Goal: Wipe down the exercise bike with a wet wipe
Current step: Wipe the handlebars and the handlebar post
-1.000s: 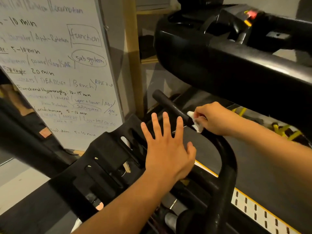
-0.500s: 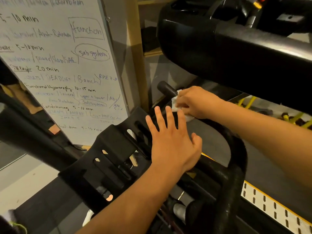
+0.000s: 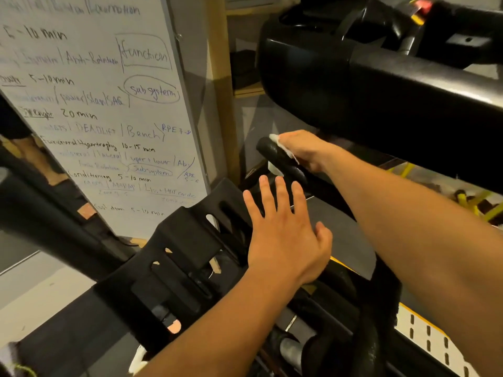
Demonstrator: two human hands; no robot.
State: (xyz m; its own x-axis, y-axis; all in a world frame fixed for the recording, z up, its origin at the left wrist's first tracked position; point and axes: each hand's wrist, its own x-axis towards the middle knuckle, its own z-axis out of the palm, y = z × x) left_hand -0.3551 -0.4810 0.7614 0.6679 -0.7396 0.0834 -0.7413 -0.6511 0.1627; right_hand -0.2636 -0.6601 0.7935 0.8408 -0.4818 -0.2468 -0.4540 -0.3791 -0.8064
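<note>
Scribbled whiteboard (image 3: 95, 104) at left — wooden post (image 3: 220, 77) beside it, grey floor (image 3: 32, 289)

The wet wipe (image 3: 274, 138) is white against the black handlebar grip (image 3: 275, 157). The slotted tray (image 3: 185, 248) is black as well. The whiteboard (image 3: 89, 104) is white with blue and black handwriting. A white panel (image 3: 420, 339) carries rows of dark slots and a yellow edge. The post (image 3: 218, 77) is tan.

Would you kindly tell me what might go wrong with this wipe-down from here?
The right hand grips the white wet wipe at the tip of the black padded handlebar, so it may slide off the end. The wipe looks bunched, so parts of the bar may be missed.
</note>
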